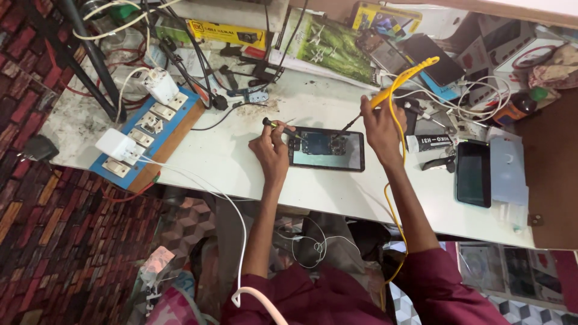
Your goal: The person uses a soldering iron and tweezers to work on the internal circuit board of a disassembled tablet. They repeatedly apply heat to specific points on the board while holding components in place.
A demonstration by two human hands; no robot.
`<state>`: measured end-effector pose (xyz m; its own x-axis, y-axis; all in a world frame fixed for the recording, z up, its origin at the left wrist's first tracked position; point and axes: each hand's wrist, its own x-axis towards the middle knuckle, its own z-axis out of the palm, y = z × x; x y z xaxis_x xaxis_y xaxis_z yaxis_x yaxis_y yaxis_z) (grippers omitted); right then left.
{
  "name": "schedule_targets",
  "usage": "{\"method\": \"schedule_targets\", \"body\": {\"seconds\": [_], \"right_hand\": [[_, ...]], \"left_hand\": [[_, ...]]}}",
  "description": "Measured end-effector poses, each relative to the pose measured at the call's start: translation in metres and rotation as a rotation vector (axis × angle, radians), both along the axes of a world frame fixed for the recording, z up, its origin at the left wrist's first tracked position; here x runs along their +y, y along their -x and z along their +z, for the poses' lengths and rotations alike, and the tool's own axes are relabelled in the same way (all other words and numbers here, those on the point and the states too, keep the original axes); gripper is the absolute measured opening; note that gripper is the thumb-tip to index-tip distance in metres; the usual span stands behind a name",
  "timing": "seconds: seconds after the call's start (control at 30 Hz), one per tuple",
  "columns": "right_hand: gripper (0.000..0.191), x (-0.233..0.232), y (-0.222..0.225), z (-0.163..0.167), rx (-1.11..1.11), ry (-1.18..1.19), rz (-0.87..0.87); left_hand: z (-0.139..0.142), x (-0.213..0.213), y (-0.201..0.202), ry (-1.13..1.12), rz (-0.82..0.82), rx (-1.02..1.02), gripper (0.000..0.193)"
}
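Maroon sleeves low in view, both your arms reach up to the opened phone (326, 150) lying flat on the white counter (229, 162), its long axis running left to right, back off, dark boards bare at its upper half. Your left hand (271, 147) has its grip pinched shut on a small screwdriver (278, 126), tip toward the phone. Your right hand (379, 123) is clamped around a yellow soldering iron (385, 93), tip slanting down-left onto the boards.
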<state>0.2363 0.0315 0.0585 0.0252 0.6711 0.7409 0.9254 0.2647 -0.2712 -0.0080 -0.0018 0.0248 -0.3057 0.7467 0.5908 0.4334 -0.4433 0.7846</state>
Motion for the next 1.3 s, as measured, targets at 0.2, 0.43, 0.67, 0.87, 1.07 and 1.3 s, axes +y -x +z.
{"method": "schedule_targets", "body": {"seconds": [0.2, 0.43, 0.67, 0.87, 1.07, 1.3], "right_hand": [[0.040, -0.024, 0.001, -0.030, 1.020, 0.160, 0.158], [0.035, -0.045, 0.006, -0.048, 1.396, 0.149, 0.308], [0.025, -0.053, 0.025, -0.059, 1.319, 0.051, 0.234], [0.024, -0.058, 0.030, -0.062, 1.189, 0.001, 0.227], [0.024, -0.057, 0.028, -0.062, 1.236, -0.003, 0.215], [0.029, -0.061, 0.030, -0.059, 1.155, 0.041, 0.247]], "left_hand": [[0.006, -0.003, 0.001, 0.186, -0.083, -0.140, 0.024], [0.012, -0.003, 0.002, 0.123, -0.051, -0.119, 0.017], [0.009, -0.002, 0.001, 0.120, -0.057, -0.118, 0.017], [0.010, -0.001, 0.001, 0.151, -0.065, -0.151, 0.015], [0.010, -0.002, 0.000, 0.135, -0.069, -0.156, 0.016], [0.012, -0.003, 0.002, 0.130, -0.097, -0.191, 0.016]]}}
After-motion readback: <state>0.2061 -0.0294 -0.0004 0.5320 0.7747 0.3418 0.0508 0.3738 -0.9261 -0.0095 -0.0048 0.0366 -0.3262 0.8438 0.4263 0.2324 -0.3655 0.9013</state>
